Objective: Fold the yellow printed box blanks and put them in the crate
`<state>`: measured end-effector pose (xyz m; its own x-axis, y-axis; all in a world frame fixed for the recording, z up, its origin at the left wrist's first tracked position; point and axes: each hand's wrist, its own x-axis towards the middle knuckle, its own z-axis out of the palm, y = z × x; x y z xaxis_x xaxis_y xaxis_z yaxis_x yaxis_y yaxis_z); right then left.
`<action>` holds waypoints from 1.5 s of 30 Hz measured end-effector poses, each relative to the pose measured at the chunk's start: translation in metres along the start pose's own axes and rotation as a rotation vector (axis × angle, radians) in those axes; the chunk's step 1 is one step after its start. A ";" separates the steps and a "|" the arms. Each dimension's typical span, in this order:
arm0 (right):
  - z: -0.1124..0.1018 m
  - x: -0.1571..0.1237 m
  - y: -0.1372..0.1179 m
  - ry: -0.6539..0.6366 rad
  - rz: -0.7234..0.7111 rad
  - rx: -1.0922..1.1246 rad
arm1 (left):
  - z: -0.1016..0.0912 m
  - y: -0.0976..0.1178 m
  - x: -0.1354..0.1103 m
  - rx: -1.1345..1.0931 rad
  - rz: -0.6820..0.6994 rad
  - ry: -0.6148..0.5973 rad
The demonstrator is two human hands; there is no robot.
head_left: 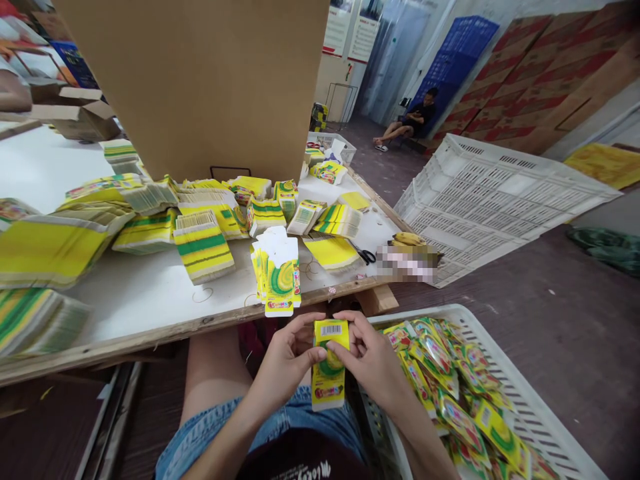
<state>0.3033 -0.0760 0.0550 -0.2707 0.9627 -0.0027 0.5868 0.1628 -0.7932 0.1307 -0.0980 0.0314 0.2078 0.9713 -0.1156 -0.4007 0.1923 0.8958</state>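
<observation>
Banded stacks of flat cartons [204, 247] cover the left of the table [155, 288], back from its front edge. To their right, a loose pile of cartons [281, 277] sits at that edge, its nearest card poking out past it, long axis roughly toward the person. The pile lies ahead of the left hand [295, 347] and a little to its left, so that hand is the nearer one. The left hand is clamped on the left side of a yellow box [329, 395], thumb on its face. The box is just off the table's front edge, between the hands, its long axis pointing away from the body, barcode end farthest. The right hand [373, 360] grips its right side, thumb also on the face. Just right of that hand is the basket [517, 365] of packets [457, 420], its near-left rim beneath the right forearm.
</observation>
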 end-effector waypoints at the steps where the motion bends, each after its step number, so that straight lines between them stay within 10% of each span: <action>1: -0.001 0.000 0.001 0.009 -0.013 0.013 | 0.000 0.000 0.000 -0.004 0.001 0.007; 11: 0.004 -0.004 0.008 0.107 0.001 0.383 | 0.005 -0.010 -0.001 0.060 0.067 0.048; 19: -0.049 -0.007 0.024 0.606 -0.060 -0.347 | -0.032 0.002 0.002 1.103 0.610 0.342; 24: -0.018 0.001 0.021 0.280 0.037 -0.082 | -0.068 -0.004 0.013 1.378 0.619 0.361; 33: 0.054 0.026 -0.020 0.031 0.119 0.582 | -0.066 0.000 0.008 1.200 0.945 0.586; 39: 0.057 0.036 -0.021 0.122 0.137 0.861 | -0.046 -0.001 -0.001 1.078 1.138 0.261; 45: 0.041 0.021 -0.017 0.041 0.120 0.885 | -0.026 -0.005 -0.005 0.351 0.595 0.303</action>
<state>0.2558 -0.0672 0.0437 -0.2080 0.9722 -0.1079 -0.1993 -0.1502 -0.9684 0.1085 -0.1002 0.0161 -0.2301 0.9028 0.3633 -0.0504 -0.3838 0.9220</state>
